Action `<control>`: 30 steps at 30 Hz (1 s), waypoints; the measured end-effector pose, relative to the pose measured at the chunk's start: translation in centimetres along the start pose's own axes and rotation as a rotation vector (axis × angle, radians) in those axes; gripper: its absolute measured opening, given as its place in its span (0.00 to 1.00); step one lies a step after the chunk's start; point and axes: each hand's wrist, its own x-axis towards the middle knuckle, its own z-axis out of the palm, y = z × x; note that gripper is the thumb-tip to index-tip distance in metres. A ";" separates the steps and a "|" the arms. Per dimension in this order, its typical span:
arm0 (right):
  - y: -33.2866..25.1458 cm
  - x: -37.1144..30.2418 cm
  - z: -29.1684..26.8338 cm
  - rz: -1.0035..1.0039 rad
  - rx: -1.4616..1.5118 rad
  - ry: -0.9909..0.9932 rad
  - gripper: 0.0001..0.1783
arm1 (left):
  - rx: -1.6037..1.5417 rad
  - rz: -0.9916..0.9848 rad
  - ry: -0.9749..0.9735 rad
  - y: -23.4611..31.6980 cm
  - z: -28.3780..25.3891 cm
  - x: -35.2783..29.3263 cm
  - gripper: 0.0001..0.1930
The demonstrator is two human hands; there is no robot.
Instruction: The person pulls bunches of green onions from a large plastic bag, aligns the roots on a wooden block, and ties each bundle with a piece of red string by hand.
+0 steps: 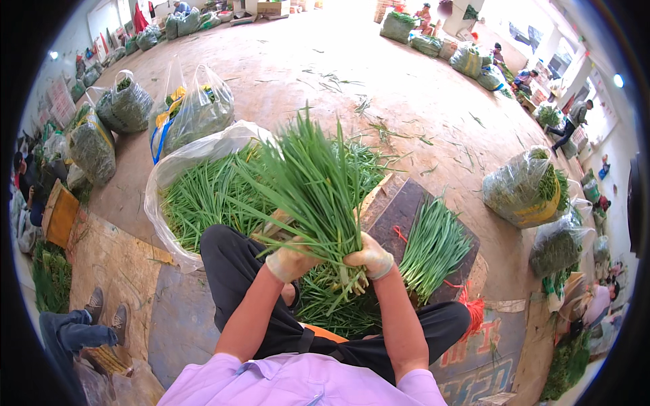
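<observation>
Upright between my knees is a big loose bunch of garlic chives (317, 183), its green leaves fanning up and away and its pale cut ends pointing down. My left hand (291, 260), in a thin whitish glove, is closed on the left side of the bunch. Opposite it, my gloved right hand (371, 258) grips the lower stems, thumb across them. Loose chives (338, 314) lie below, between my legs. A laid-out pile of chives (437, 247) rests on a dark board (393, 223) at my right.
An opened clear plastic bag (157, 203) full of chives spreads before my left knee. Red tie strings (467, 312) hang by my right knee. Stuffed bags (525, 189) stand at right and far left. Another person's shoes (120, 323) are at left. Scraps litter the floor (284, 74).
</observation>
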 end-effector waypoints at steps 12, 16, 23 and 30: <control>5.2 -3.6 1.5 0.096 0.347 -0.184 0.38 | -0.716 0.063 0.289 7.0 -0.3 6.8 0.42; 4.5 -3.7 0.4 -0.023 -0.004 0.056 0.47 | -0.595 -0.181 0.489 8.5 -0.1 6.4 0.24; 0.0 0.2 4.6 -0.256 -0.606 0.259 0.46 | -0.677 -0.249 0.586 8.8 -1.8 7.1 0.16; 1.6 4.1 4.1 -0.389 -0.441 0.682 0.12 | -0.751 -0.210 0.647 9.8 -3.2 7.8 0.14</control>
